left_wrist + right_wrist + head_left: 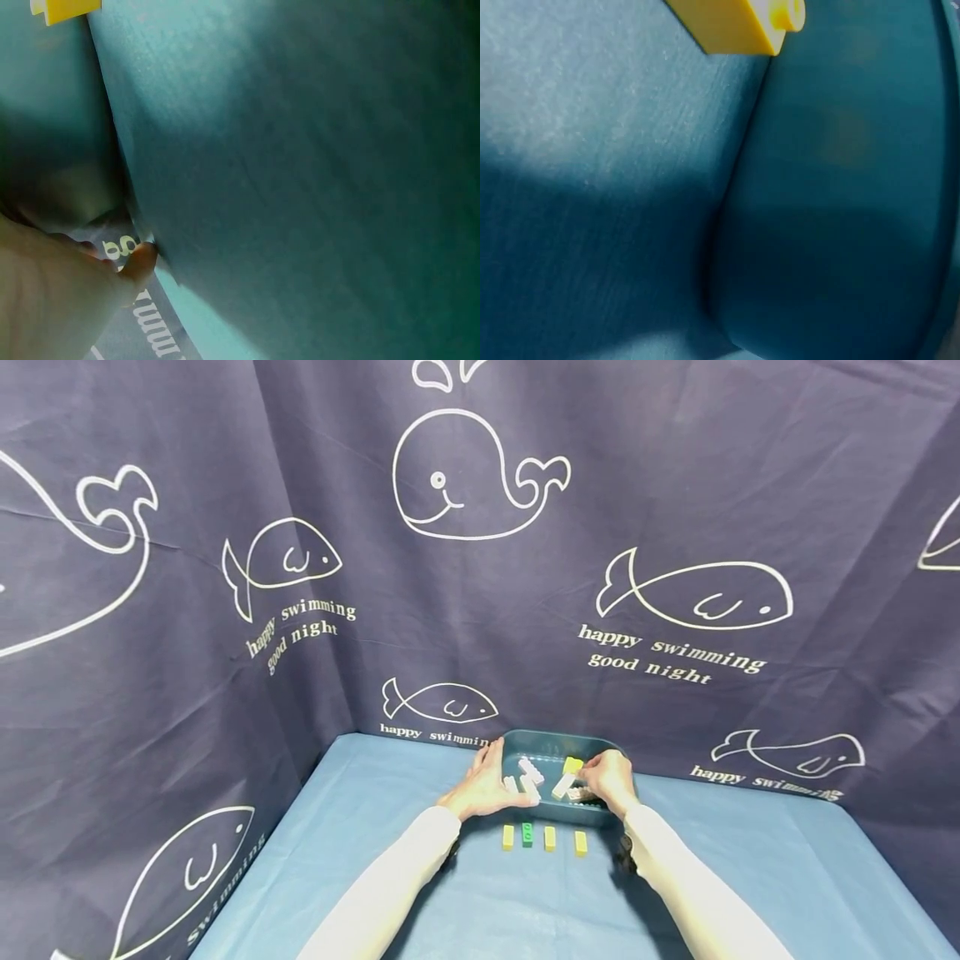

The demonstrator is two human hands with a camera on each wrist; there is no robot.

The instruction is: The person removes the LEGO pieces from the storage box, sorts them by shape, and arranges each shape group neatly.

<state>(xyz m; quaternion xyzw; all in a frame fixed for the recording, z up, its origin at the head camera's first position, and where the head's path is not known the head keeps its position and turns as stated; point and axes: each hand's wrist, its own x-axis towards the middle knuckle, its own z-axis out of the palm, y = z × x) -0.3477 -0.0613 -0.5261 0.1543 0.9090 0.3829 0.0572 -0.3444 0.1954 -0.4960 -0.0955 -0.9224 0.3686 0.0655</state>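
The left hand [486,783] rests at the left end of the tray [555,813], thumb spread away from its straight fingers. Just right of that thumb lie white blocks [531,770], the nearest slanting away to the left. Nearer the person than both hands' fingers stands a row: a yellow block, a green block [527,835] and two more yellow ones, long axes pointing away from the person. In the tray, left of the right hand's fingertips, a long white block [563,786] points away and rightward, its far end toward a yellow lump [573,766] whose long axis is unclear. A brownish block [581,794] lies roughly crosswise, nearer the person than those fingers. The right hand [611,777] is nearest to all three, fingers bent together; I cannot tell whether they pinch anything.
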